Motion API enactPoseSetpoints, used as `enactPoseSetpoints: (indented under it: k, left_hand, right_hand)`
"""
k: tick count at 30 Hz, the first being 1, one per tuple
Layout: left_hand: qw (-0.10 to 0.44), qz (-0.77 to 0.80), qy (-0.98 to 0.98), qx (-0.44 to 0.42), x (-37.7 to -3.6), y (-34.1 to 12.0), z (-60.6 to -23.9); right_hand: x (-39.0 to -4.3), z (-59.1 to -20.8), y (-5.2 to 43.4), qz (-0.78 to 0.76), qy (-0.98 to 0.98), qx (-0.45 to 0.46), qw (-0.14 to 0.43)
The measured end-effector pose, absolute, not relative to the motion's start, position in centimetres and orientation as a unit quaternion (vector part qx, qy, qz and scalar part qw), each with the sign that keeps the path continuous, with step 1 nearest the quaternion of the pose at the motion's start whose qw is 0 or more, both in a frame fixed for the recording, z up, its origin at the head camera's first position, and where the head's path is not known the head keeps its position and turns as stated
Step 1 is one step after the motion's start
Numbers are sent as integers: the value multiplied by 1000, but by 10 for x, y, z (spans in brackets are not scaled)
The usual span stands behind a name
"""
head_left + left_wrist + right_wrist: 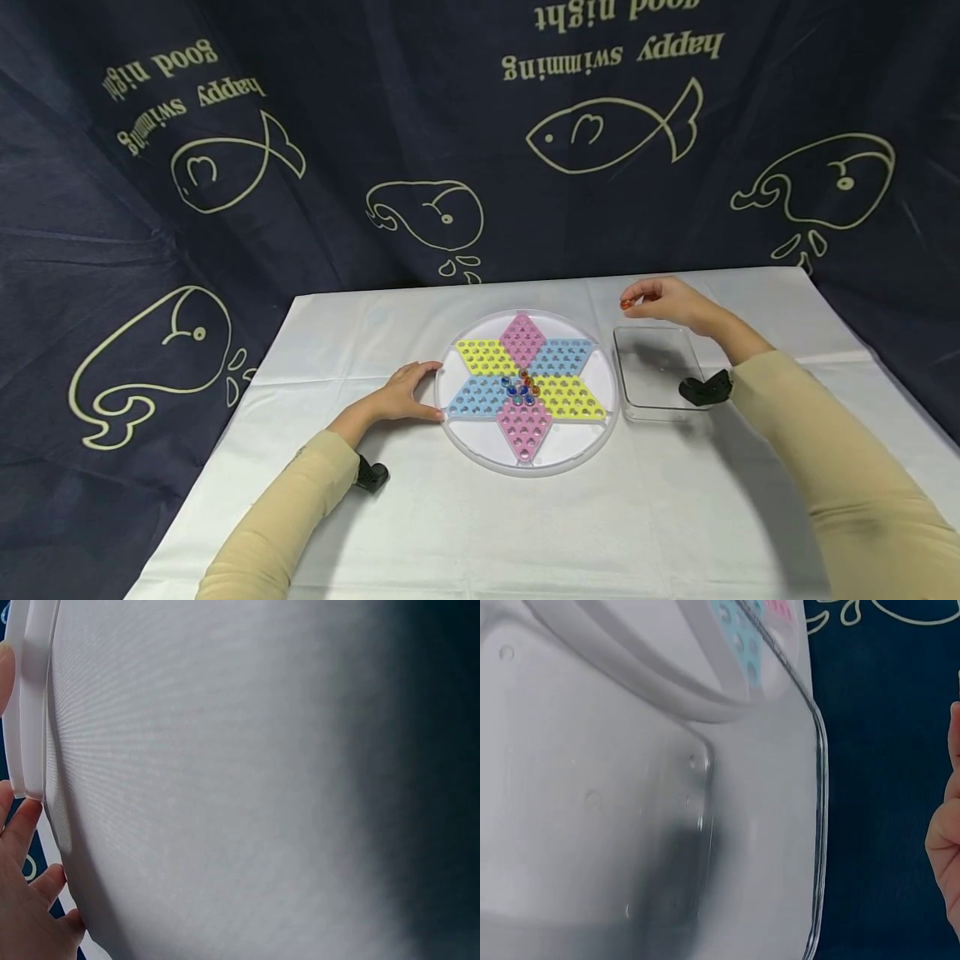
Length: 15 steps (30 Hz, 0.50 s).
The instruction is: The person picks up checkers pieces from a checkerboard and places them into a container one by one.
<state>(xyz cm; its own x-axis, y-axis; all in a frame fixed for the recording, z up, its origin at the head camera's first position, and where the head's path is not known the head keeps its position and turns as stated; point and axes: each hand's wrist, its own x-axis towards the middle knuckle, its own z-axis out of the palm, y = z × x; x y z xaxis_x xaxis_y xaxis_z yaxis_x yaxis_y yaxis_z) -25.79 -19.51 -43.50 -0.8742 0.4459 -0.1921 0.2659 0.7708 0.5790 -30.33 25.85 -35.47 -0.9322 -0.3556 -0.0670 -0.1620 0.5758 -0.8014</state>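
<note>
A round white Chinese checkers board (465, 442) with a pink, yellow and blue star lies on the table. Several blue and orange-red marbles (522, 389) sit in holes around its centre. My left hand (397, 396) rests at the board's left rim, thumb and forefinger spread apart against the edge; the left wrist view catches fingers (26, 825) by the white rim. Beyond the board's right side, my right hand (667, 302) pinches an orange-red marble (627, 304) between its fingertips, above the far edge of a clear plastic box (656, 367). The right wrist view shows only part of that hand.
The clear box stands just right of the board, with no marbles visible inside. A white cloth covers the table (525, 533). Behind it hangs a dark blue curtain (450, 100) with fish and whale drawings. Black wrist devices (705, 389) are strapped to both arms.
</note>
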Motion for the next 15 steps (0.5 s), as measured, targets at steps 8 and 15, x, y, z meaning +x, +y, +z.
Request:
enactPoseSetpoints:
  k: [8,15]
  left_hand:
    - [166,280,927,188,-257,-195,-434]
    - [163,279,927,189,-256,-195,-434]
  right_hand:
    - [-300,-356,275,-446,879,-133,106]
    - [-294,-359,288,-444,882,-123,99]
